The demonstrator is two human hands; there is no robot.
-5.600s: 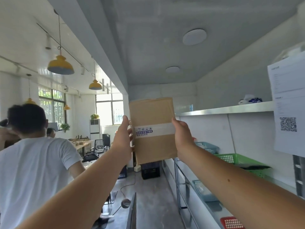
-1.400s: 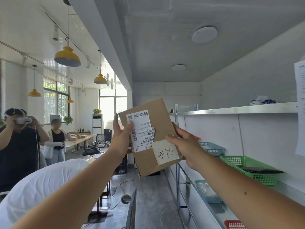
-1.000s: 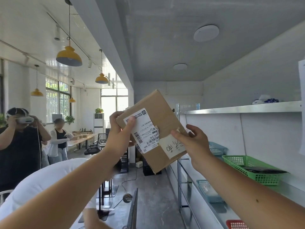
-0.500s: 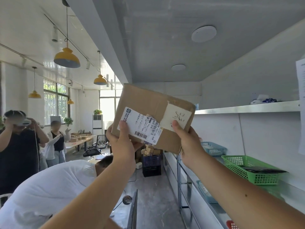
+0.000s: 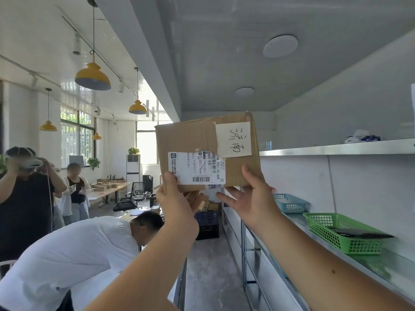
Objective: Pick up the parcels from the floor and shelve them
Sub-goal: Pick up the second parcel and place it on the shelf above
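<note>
I hold a brown cardboard parcel point(image 5: 197, 140) up at head height in front of me, roughly level. A white shipping label is on its lower front and a handwritten note at its upper right. My left hand point(image 5: 177, 203) grips the lower left corner with the thumb on the label. My right hand point(image 5: 253, 198) holds the lower right corner, thumb on the front face and fingers stretched along under the bottom edge. The steel upper shelf point(image 5: 336, 148) runs along the wall to the right of the parcel.
A green basket point(image 5: 336, 232) and a blue basket point(image 5: 289, 202) sit on the lower shelf at right. A person in white point(image 5: 78, 254) bends over just left of my arms. Two more people point(image 5: 24, 198) stand at far left. A dark crate of boxes point(image 5: 206, 221) stands down the aisle.
The parcel has turned clockwise in my hands from tilted to nearly level, label now facing me. My hands shifted to its bottom corners. The person in white stays bent over.
</note>
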